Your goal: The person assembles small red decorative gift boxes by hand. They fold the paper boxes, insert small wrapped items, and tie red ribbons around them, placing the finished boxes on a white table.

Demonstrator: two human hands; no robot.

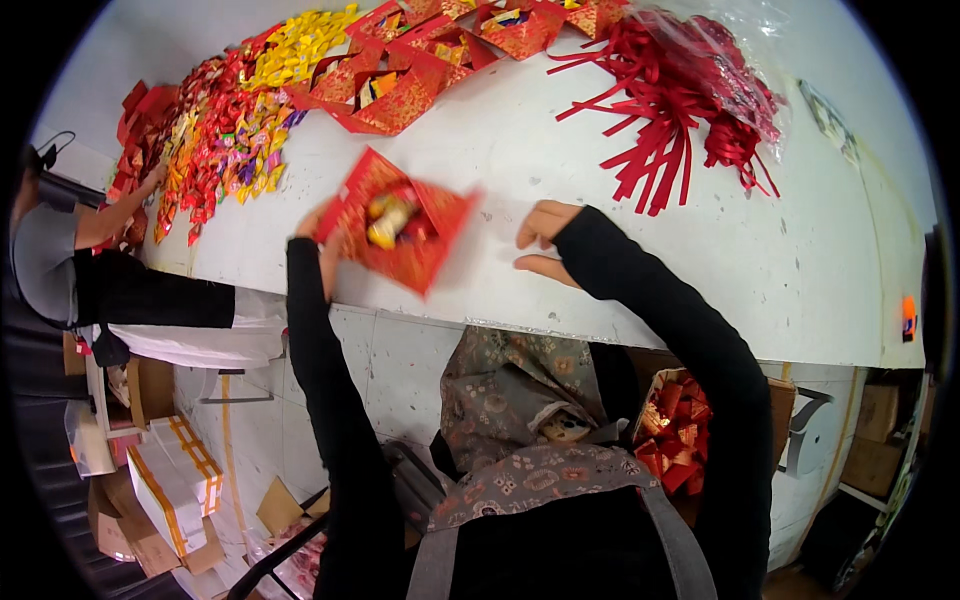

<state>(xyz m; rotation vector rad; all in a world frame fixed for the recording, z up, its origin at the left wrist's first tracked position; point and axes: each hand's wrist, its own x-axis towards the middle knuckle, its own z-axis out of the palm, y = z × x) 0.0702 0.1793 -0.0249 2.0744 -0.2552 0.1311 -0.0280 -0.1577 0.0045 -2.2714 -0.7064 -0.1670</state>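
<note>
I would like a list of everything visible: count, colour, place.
Table: one, white, centre.
Held packet: one, red, left hand.
Other packets: several, red, far side.
Sweets: many, mixed colours, far left.
Ribbons: many, dark red, far right.
Plastic bag: one, clear, around ribbons.
Folded pieces: many, red, below table.
Boxes: two, white, lower left.
Cartons: several, brown, lower sides.
Small item: one, orange, right.
Second person: one, grey top, left.
Apron: one, grey, lower centre.
Left hand: one, black sleeve, holding packet.
Right hand: one, black sleeve, above table.
</note>
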